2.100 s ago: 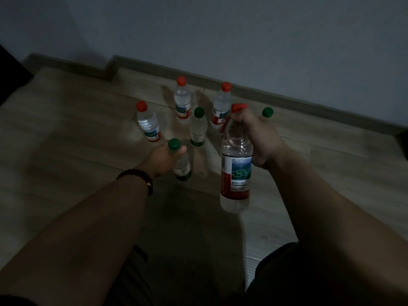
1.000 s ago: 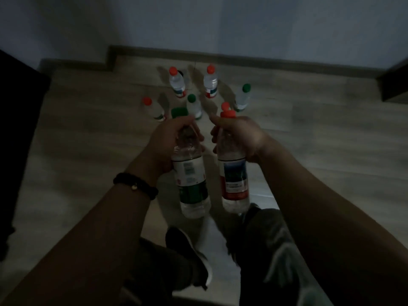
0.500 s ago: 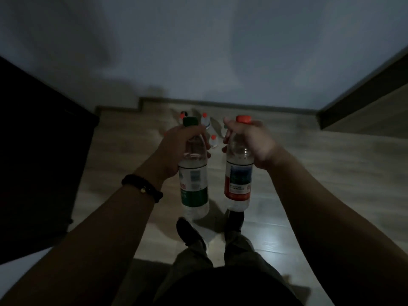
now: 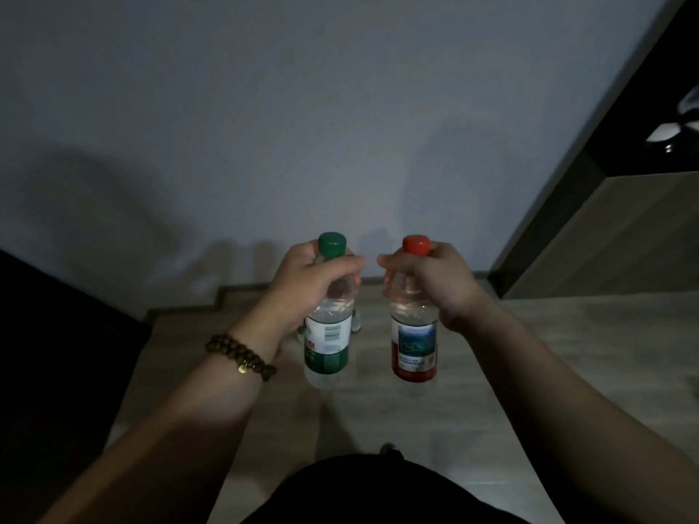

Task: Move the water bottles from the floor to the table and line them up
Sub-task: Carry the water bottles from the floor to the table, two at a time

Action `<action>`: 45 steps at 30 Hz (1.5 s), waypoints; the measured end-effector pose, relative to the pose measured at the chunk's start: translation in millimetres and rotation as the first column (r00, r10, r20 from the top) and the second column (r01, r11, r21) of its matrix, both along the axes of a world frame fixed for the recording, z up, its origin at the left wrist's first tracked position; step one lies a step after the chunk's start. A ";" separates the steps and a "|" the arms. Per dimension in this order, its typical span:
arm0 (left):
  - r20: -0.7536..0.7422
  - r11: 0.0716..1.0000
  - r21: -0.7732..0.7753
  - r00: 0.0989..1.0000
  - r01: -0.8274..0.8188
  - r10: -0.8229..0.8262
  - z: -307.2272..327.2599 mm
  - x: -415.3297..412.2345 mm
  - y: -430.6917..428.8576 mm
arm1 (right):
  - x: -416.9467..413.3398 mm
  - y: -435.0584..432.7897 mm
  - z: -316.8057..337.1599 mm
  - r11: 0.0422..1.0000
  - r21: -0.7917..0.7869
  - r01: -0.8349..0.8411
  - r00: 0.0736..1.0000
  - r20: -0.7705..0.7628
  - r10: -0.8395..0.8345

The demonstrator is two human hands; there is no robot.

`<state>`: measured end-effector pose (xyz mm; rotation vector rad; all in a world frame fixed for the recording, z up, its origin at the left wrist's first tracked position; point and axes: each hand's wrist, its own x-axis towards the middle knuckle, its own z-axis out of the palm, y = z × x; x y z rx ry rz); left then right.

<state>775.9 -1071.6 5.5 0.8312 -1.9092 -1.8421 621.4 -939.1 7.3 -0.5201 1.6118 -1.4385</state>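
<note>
Both bottles have come up since half a second ago and drawn a little apart, so their caps now stand against the pale wall [image 4: 264, 126] instead of the floor [image 4: 567, 334]. The left hand [image 4: 306, 293] is curled round the neck and shoulder of the green-capped bottle [image 4: 329, 346]. The right hand [image 4: 427, 285] grips the red-capped bottle [image 4: 416, 353] just under its cap. Both bottles hang upright in front of the wall, side by side but apart, the green-capped one on the left, their bases in the air over the boards at the wall's foot. A beaded bracelet [image 4: 242, 357] circles the left wrist.
</note>
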 end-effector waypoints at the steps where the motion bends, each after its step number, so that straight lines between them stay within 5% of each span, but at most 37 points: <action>1: -0.015 1.000 -0.006 1.000 0.008 -0.008 4.1 -6.8 1.2 | -6.0 4.7 2.3 1.000 -0.006 0.015 1.000 -0.024 -0.015; 15: -0.065 0.908 -0.186 0.918 0.375 -0.392 26.8 -110.2 9.2 | -47.0 52.0 23.7 0.899 -0.128 0.419 0.861 -0.259 -0.438; 25: -0.163 0.680 -0.108 0.662 0.725 -0.732 20.8 -205.5 74.4 | -43.7 136.3 30.3 0.512 -0.111 0.852 0.468 -0.278 -0.839; 37: -0.118 0.288 -0.150 0.272 0.946 -0.955 5.3 -307.6 273.1 | -58.5 320.2 19.5 0.028 -0.124 0.992 -0.011 -0.299 -0.954; 45: -0.128 0.271 -0.138 0.254 0.953 -0.959 7.8 -400.2 446.1 | -138.7 483.5 23.6 -0.051 -0.145 0.988 -0.098 -0.336 -0.937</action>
